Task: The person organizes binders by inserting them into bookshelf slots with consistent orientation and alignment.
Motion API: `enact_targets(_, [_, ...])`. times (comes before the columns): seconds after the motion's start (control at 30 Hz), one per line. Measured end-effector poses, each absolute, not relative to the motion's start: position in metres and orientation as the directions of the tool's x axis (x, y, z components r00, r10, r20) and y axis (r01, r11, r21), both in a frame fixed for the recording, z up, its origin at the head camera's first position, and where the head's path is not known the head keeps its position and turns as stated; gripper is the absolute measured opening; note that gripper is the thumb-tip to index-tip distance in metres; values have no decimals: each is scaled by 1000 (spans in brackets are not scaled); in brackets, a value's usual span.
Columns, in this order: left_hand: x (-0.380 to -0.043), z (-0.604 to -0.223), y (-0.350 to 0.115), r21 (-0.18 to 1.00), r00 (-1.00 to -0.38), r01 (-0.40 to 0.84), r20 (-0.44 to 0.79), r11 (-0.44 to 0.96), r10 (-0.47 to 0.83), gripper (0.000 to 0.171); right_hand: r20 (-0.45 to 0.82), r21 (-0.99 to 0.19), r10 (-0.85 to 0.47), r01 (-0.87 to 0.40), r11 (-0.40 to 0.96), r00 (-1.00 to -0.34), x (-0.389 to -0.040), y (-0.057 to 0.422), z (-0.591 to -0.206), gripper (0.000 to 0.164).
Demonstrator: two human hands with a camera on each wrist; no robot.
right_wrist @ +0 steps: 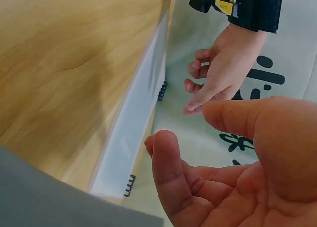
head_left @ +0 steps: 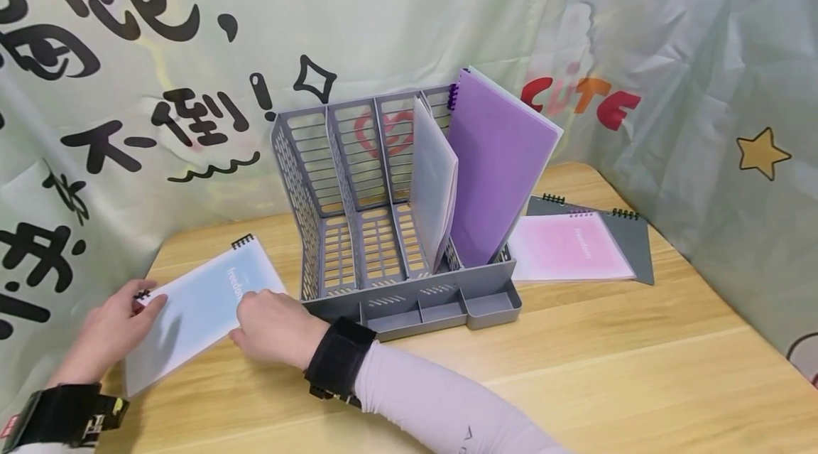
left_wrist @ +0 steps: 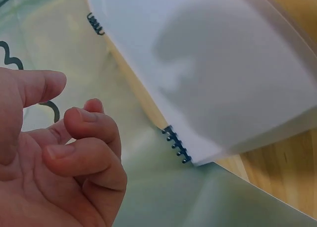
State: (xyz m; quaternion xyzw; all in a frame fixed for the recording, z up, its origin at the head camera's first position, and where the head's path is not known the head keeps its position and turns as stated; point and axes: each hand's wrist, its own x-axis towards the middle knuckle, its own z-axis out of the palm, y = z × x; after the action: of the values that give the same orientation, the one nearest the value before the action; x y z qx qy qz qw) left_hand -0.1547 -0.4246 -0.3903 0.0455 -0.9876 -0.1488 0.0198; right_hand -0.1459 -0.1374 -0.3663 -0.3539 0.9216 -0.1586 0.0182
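Note:
A pale blue spiral notebook (head_left: 204, 305) marked "freedom" lies at the table's left side, black binding rings towards the curtain. In the head view my left hand (head_left: 116, 330) overlaps its ringed edge. The left wrist view shows that hand (left_wrist: 74, 153) with loosely bent fingers and a gap to the notebook (left_wrist: 213, 73). Over the notebook's near right edge is my right hand (head_left: 277, 327). In the right wrist view, thumb and fingers of the right hand (right_wrist: 237, 158) stand apart with nothing between them, beside the notebook (right_wrist: 131, 123).
A grey desk file rack (head_left: 409, 298) stands mid-table, holding a purple spiral notebook (head_left: 495, 163) and a whitish notebook (head_left: 431, 184) upright. To its right, a pink notebook (head_left: 569, 248) lies on a dark grey one (head_left: 629, 244). A printed curtain (head_left: 409, 6) hangs behind the table.

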Motion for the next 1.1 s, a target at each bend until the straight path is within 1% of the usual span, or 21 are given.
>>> enact_targets(0.23, [-154, -394, -435, 267, -994, -95, 26, 959, -106, 61, 27, -250, -637, -622, 742, -770, -148, -149, -370, 34])
enact_targets(0.5, [-156, -396, -443, 256, -990, -133, -1, 958, -138, 62, -7, -245, -630, -609, 754, -777, -149, -155, -373, 39])
enact_targets(0.77, [-159, -401, -449, 238, -989, -141, 3, 961, -146, 62, -59, -285, -588, -551, 784, -806, -151, -163, -379, 36])
enact_targets(0.93, [-160, -405, -455, 230, -989, -133, 37, 964, -145, 59, -67, -272, -579, -543, 794, -813, -154, -167, -382, 33])
enact_targets(1.1, [-160, -408, -460, 238, -990, -133, 24, 962, -143, 60, -77, -243, -568, -537, 808, -819, -158, -168, -383, 31])
